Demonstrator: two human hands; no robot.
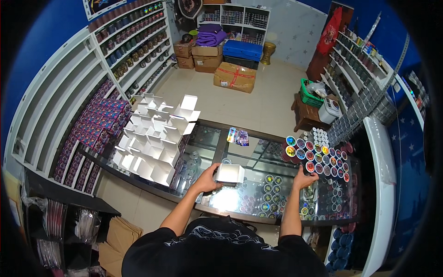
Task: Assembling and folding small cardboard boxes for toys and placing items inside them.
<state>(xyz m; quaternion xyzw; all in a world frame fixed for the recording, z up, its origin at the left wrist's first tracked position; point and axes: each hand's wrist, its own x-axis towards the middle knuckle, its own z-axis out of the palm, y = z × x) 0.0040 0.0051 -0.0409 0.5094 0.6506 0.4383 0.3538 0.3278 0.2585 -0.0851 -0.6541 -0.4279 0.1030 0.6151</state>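
Note:
My left hand [209, 179] is closed on the near left side of a small open white box [229, 174], whose bare inside faces up. It holds the box at the glass counter [217, 201]. Farther right, my right hand [305, 178] has its fingers around a round jar [310, 167] with a red-patterned lid, at the near left corner of a block of similar jars [326, 160]. Whether that jar is lifted I cannot tell. Left of my left hand stand rows of open white boxes [152, 143] with their flaps up.
Small printed cards [238, 137] lie at the counter's far edge. White-lidded tubs [320, 136] stand behind the jars. Stacked purple patterned boxes [99, 122] rise at the left. Across the floor sit a taped carton [234, 77] and a wooden stool [306, 114] with a green basket.

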